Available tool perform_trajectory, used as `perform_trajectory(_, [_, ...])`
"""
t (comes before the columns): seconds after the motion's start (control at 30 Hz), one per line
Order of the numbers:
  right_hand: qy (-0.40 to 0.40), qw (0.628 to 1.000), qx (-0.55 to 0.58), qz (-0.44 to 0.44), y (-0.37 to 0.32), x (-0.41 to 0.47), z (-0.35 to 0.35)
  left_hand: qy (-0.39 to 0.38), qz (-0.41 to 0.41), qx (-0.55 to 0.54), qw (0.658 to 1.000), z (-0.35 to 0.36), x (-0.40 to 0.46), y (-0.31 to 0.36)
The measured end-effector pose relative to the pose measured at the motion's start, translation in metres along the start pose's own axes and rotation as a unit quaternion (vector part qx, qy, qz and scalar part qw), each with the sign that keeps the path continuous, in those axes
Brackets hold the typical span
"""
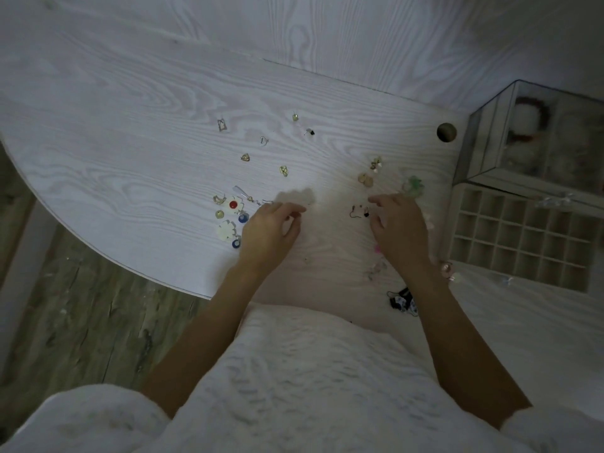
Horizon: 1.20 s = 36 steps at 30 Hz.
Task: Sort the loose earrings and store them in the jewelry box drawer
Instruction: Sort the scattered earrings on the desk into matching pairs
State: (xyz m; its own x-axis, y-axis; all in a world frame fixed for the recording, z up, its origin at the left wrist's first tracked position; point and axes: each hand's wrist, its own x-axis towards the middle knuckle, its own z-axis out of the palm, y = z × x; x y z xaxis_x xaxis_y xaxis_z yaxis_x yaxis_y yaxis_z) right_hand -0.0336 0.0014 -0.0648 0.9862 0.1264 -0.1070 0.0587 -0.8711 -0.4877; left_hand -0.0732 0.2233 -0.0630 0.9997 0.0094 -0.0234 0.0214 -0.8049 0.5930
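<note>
white wood surface (pixel 147 158), sorting underway: my left hand (pixel 266 232) and right hand (pixel 397 228) hover loosely curled, holding nothing. next, pinch the black earring (pixel 361 212) at nine o'clock of my right hand.

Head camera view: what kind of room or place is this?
Probably a bedroom or dressing corner at home: a white wood-grain desk strewn with loose earrings, a clear jewelry box with its divided drawer pulled out.
</note>
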Motion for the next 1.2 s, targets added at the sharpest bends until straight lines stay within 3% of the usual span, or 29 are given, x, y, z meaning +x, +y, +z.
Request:
perform_trajectory(0.2, [-0.01, 1.0, 0.002, -0.025, -0.012, 0.001, 0.018, 0.09, -0.103, 0.061, 0.989, -0.019, -0.005, -0.037])
perform_trajectory(0.33, [-0.002, 0.999, -0.011, -0.051, -0.018, -0.003, 0.023, 0.052, -0.144, 0.095, 0.984, -0.027, 0.006, -0.065])
perform_trajectory(0.67, [0.012, 0.999, -0.022, -0.042, -0.02, -0.009, 0.023, -0.01, -0.042, 0.163, 0.986, -0.021, 0.038, -0.049])
perform_trajectory(0.9, [-0.002, 1.0, -0.03, -0.001, -0.013, -0.014, 0.017, -0.104, -0.015, 0.092, 0.99, 0.004, 0.054, -0.012])
perform_trajectory(1.07, [0.001, 0.998, 0.047, 0.043, -0.008, -0.016, 0.01, -0.124, -0.001, 0.047, 0.991, 0.023, 0.047, 0.008])
perform_trajectory(1.2, [-0.001, 0.998, 0.03, 0.05, -0.004, -0.013, 0.01, -0.136, 0.007, -0.007, 0.991, 0.032, 0.044, 0.028])
